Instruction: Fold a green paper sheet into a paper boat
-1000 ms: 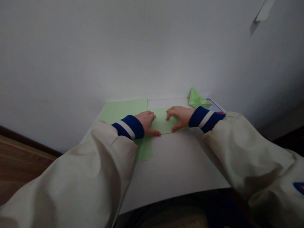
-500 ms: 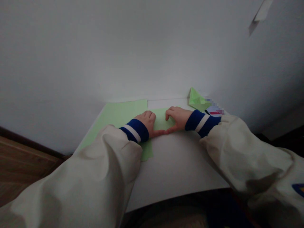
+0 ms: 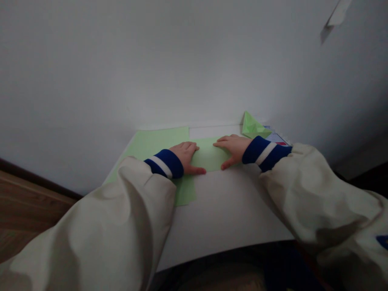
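Nearest, the curved near edge of a white table (image 3: 224, 214) runs across the lower part of the view, with a wood floor (image 3: 27, 206) showing low on the left, beyond the table's left side. Two cream jacket sleeves (image 3: 100, 218) reach in from the near corners, each ending in a blue cuff with a white stripe (image 3: 163, 163).

The left hand (image 3: 185, 157) lies palm down and open, with its fingers (image 3: 194, 148) together and pointing right and its thumb (image 3: 195, 171) stretched along the near edge of the folded paper. The right hand (image 3: 233, 150) mirrors it, palm down and open, with its fingers (image 3: 221, 141) pointing left and its thumb (image 3: 226, 164) angled toward the same edge. Neither hand grips anything; both press flat on a pale green paper (image 3: 209, 155), well inside its ends and just apart from each other. Under and beyond the left hand, a larger pale green sheet (image 3: 157, 143) spreads toward the far left, and it also shows below the left cuff. Whether the two are one folded piece, I cannot tell.

Farther right, a green folded paper boat (image 3: 252, 126) stands upright against a white wall (image 3: 151, 68), just beside a blue-and-red printed card (image 3: 277, 138).
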Demonstrator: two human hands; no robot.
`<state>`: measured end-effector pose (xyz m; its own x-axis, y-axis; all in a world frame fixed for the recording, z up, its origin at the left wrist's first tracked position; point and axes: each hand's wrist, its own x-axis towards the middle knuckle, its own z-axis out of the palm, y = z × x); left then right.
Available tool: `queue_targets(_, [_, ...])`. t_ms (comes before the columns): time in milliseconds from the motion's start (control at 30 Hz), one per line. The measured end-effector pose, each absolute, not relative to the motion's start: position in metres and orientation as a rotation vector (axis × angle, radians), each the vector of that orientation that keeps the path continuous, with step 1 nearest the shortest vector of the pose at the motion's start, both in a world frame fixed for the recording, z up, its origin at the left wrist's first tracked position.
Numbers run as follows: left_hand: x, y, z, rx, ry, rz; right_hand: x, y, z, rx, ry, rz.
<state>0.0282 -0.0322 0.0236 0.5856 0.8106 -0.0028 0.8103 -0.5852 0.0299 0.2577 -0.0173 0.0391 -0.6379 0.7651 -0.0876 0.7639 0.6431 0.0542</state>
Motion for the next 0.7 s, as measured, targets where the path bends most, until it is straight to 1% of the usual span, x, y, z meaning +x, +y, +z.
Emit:
queue_targets(433, [-0.004,-0.010,0.024,2.701,1.307,-0.392,0.286,-0.004,0.031,1.315,2.618,0.070])
queue_targets(700, [-0.017,0.004,0.017,2.666,1.234,-0.416,0.301,0.000,0.032,1.402,2.550,-0.045])
